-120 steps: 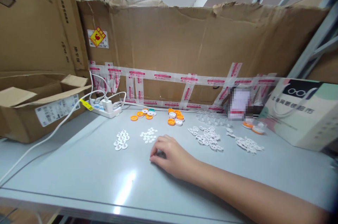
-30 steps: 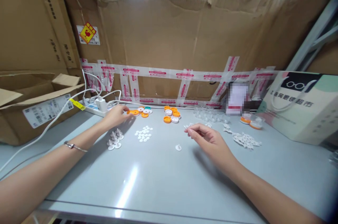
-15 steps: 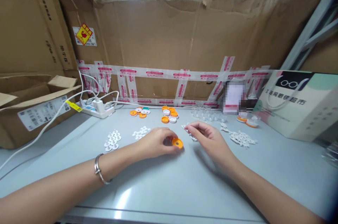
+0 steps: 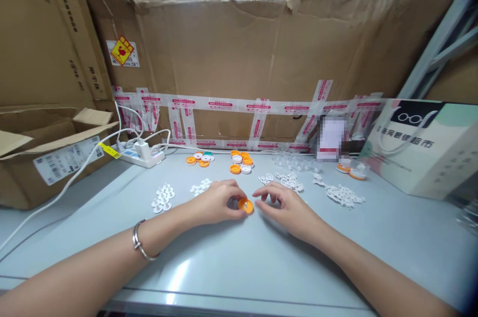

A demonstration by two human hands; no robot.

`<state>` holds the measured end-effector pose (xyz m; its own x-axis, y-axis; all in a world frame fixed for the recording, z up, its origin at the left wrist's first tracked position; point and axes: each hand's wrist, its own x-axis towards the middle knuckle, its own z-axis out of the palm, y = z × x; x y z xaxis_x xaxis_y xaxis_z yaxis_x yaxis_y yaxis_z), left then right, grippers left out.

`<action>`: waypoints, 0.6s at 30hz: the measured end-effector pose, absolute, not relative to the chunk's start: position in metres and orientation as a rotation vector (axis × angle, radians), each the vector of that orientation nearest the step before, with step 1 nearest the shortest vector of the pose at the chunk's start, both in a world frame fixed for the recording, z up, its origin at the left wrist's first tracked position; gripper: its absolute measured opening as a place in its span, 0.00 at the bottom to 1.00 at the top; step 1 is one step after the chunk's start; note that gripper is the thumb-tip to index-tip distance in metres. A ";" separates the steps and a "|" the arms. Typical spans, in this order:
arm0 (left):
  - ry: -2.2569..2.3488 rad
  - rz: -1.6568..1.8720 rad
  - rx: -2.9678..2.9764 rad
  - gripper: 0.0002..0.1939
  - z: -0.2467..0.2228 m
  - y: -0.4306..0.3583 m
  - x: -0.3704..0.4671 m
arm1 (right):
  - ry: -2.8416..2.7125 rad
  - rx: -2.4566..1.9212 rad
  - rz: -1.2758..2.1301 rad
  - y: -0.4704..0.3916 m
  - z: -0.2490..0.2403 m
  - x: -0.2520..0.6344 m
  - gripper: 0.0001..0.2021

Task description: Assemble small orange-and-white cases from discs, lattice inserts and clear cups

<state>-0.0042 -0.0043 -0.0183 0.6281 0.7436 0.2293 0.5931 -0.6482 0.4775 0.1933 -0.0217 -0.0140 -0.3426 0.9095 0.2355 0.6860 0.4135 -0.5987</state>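
Mid-frame, our left hand (image 4: 216, 202) pinches an orange ring (image 4: 245, 205); our right hand (image 4: 286, 207) (fingers loosely open) touches it.

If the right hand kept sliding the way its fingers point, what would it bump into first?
Most likely the orange ring that the left hand pinches. The right hand points left toward it, fingertips just beside it, perhaps already touching.

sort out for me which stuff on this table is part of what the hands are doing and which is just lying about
In hand:
left hand pinching the orange ring
right hand beside it, fingers open

Lying about:
power strip
cardboard box
paper bag
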 end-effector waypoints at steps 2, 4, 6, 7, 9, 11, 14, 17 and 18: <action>1.079 0.579 2.501 0.13 -0.018 -0.005 -0.006 | -2.186 -1.324 0.541 -0.022 -0.017 0.192 0.11; 1.093 0.568 2.499 0.13 -0.018 -0.006 -0.008 | -2.229 -1.289 0.558 -0.022 -0.020 0.190 0.11; 1.095 0.568 2.502 0.14 -0.019 -0.006 -0.008 | -2.254 -1.270 0.580 -0.021 -0.023 0.187 0.12; 1.094 0.574 2.505 0.14 -0.020 -0.006 -0.008 | -2.253 -1.267 0.583 -0.021 -0.023 0.186 0.13; 1.096 0.589 2.510 0.15 -0.022 -0.007 -0.006 | -2.230 -1.269 0.572 -0.020 -0.024 0.184 0.14; 1.098 0.587 2.506 0.16 -0.019 -0.008 -0.004 | -2.210 -1.271 0.562 -0.020 -0.024 0.182 0.15; 1.126 0.572 2.468 0.18 -0.003 -0.006 -0.014 | -2.216 -1.261 0.571 -0.021 -0.025 0.180 0.14; 1.232 0.542 2.439 0.17 0.026 0.006 -0.052 | -2.218 -1.259 0.576 -0.021 -0.026 0.179 0.13; 1.297 0.484 2.441 0.15 0.035 0.012 -0.072 | -2.218 -1.259 0.576 -0.021 -0.027 0.179 0.13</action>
<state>-0.0717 0.0117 0.0350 0.5271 0.8383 0.1398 0.7248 -0.5293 0.4410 0.1790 -0.0209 -0.0266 -0.4323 0.8722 0.2290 0.6505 0.4775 -0.5907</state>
